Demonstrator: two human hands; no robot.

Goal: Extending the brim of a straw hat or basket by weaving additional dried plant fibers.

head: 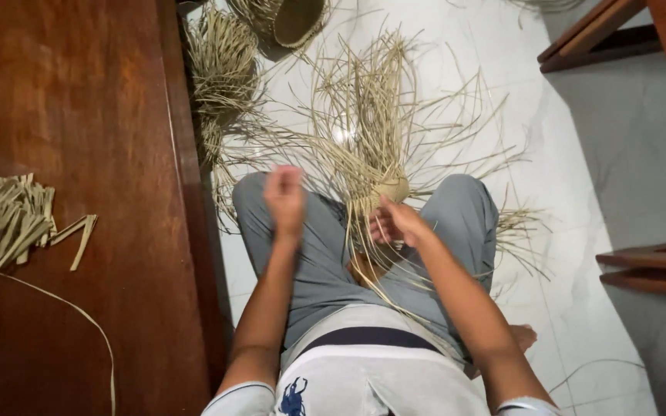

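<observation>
Straw weaving (385, 189) gripped by right hand (396, 223); left hand (284, 197) raised, blurred.

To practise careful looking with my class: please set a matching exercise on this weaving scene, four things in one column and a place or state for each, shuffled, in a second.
Things
1. Right hand
2. Left hand
3. Cut strips
4. Finished basket

Places or states
A. On the wooden surface at left
B. On the floor at the top
C. Raised in a fist, blurred
D. At the woven piece between the knees

Pairs: 1-D, 2-C, 3-A, 4-B
</observation>
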